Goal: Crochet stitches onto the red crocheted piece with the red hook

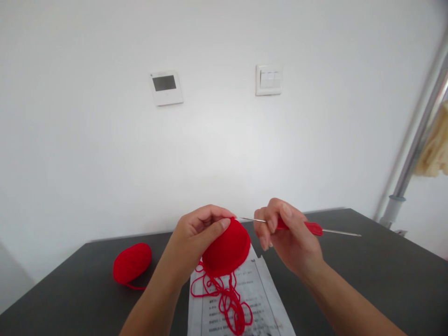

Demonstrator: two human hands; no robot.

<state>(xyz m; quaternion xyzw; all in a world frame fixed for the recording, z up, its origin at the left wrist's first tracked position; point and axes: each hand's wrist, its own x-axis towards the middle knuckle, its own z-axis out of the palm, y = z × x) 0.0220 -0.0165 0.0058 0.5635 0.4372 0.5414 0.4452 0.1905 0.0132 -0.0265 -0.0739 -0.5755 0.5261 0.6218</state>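
Note:
My left hand (201, 233) pinches the upper edge of a round red crochet piece (227, 249) between thumb and fingers. In my right hand (289, 233) is a crochet hook (315, 228) with a red handle and thin metal shafts at both ends. Its left tip points at the crochet piece's top edge, near my left fingertips; whether it touches the yarn I cannot tell. Loose red yarn (231, 303) hangs in tangled loops below the piece, over printed paper sheets (269, 298). Left of my left forearm lies a red yarn ball (132, 262) with a strand trailing from it.
The dark table (364, 266) stands against a white wall. On the wall are a thermostat-like panel (166, 87) and a light switch (269, 80). A grey metal pole (416, 140) and a cream-coloured cloth (434, 144) are at the right.

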